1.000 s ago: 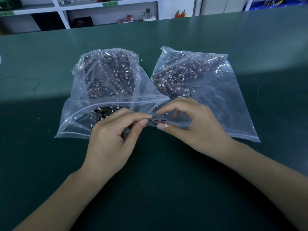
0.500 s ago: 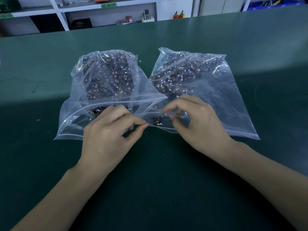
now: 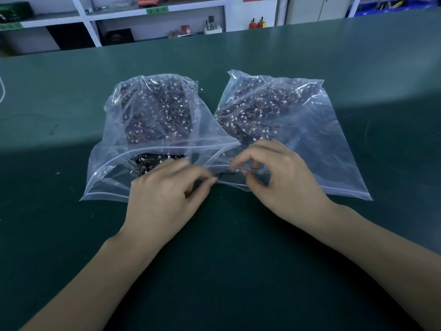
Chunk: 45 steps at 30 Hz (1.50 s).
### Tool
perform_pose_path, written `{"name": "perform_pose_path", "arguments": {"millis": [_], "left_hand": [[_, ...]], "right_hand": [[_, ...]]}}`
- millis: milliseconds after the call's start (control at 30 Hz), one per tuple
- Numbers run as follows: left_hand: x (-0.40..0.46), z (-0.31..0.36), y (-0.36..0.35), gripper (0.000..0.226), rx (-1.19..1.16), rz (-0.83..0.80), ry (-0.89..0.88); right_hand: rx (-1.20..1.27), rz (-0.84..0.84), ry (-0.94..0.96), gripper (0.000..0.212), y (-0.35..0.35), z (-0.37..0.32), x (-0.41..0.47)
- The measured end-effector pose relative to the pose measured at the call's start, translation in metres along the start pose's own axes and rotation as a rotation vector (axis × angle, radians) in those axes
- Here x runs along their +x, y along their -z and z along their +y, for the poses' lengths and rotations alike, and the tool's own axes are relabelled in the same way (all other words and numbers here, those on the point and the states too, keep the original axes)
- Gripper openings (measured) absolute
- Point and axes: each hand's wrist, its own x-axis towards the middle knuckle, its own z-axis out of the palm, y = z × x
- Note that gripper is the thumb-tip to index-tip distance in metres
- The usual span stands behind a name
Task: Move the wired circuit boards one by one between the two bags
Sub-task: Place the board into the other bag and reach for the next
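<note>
A dark green table [image 3: 310, 51] fills the view; behind it stand white shelves [image 3: 152, 16] and 2 small red bottles [image 3: 257, 24].

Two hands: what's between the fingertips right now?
In the head view, a dark wired circuit board under clear plastic spans the gap: left hand pinches at one end, right hand at the other, at the right bag's mouth.

Over the last second the right hand [image 3: 284, 180] drew slightly rightward, away from the left hand [image 3: 164, 194], so that the two sets of fingertips, which had met at the bag mouths, stood a little apart. The right hand's thumb and forefinger closed into a pinch on the near rim of the right bag [image 3: 310, 139], and a small dark circuit board [image 3: 228, 172] came into sight between the hands, just inside that rim.
</note>
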Motion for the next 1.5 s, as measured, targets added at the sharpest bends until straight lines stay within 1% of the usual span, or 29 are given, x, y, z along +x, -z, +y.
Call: {"name": "perform_pose_path", "arguments": {"millis": [67, 100, 167, 233, 300, 333, 367, 433, 500, 567, 733, 833, 1067, 1300, 1400, 1500], "left_hand": [[0.0, -0.005, 0.003, 0.038, -0.074, 0.011, 0.103], [-0.001, -0.01, 0.006, 0.04, -0.092, 0.012, 0.136], [-0.002, -0.018, 0.011, 0.041, -0.046, 0.005, 0.181], [-0.004, -0.027, 0.013, 0.037, 0.036, -0.013, 0.224], [-0.004, -0.035, 0.013, 0.017, 0.059, -0.027, 0.259], [-0.004, -0.037, 0.014, 0.015, 0.057, -0.047, 0.277], [-0.004, -0.04, 0.013, 0.022, 0.05, -0.068, 0.287], [-0.005, -0.045, 0.012, 0.033, 0.07, -0.117, 0.279], [-0.006, -0.047, 0.01, 0.038, 0.095, -0.168, 0.274], [-0.007, -0.047, 0.01, 0.035, 0.106, -0.172, 0.262], [-0.005, -0.042, 0.013, 0.013, 0.115, -0.144, 0.248], [-0.004, -0.042, 0.013, 0.006, 0.122, -0.148, 0.256], [-0.004, -0.041, 0.013, 0.007, 0.108, -0.126, 0.285], [-0.005, -0.037, 0.014, 0.003, 0.086, -0.127, 0.253], [-0.004, -0.034, 0.014, 0.005, 0.048, -0.074, 0.27], [-0.004, -0.031, 0.015, 0.006, -0.005, -0.011, 0.232]], "right_hand": [[0.002, -0.001, -0.004, 0.032, 0.0, 0.001, 0.0], [0.002, -0.002, -0.005, 0.033, 0.0, 0.001, 0.0], [0.001, -0.002, -0.009, 0.033, 0.0, 0.002, 0.0], [-0.004, -0.003, -0.007, 0.033, -0.001, 0.002, -0.001], [-0.006, -0.002, -0.001, 0.032, -0.001, 0.002, -0.001], [-0.006, -0.001, 0.002, 0.03, -0.002, 0.003, -0.001], [-0.006, -0.002, 0.004, 0.027, -0.002, 0.003, -0.001], [-0.007, -0.005, 0.005, 0.023, -0.003, 0.003, -0.001], [-0.009, -0.005, 0.005, 0.022, -0.004, 0.003, -0.001], [-0.012, -0.005, 0.008, 0.021, -0.004, 0.003, -0.001], [-0.014, -0.003, 0.01, 0.022, -0.004, 0.004, -0.001], [-0.018, -0.005, 0.008, 0.022, -0.004, 0.003, -0.001], [-0.018, -0.015, -0.007, 0.023, -0.003, 0.002, -0.001], [-0.028, -0.018, -0.018, 0.024, -0.002, 0.002, -0.001], [-0.02, -0.03, -0.016, 0.025, -0.002, 0.001, -0.001], [-0.02, -0.054, -0.007, 0.033, -0.002, 0.0, -0.001]]}}
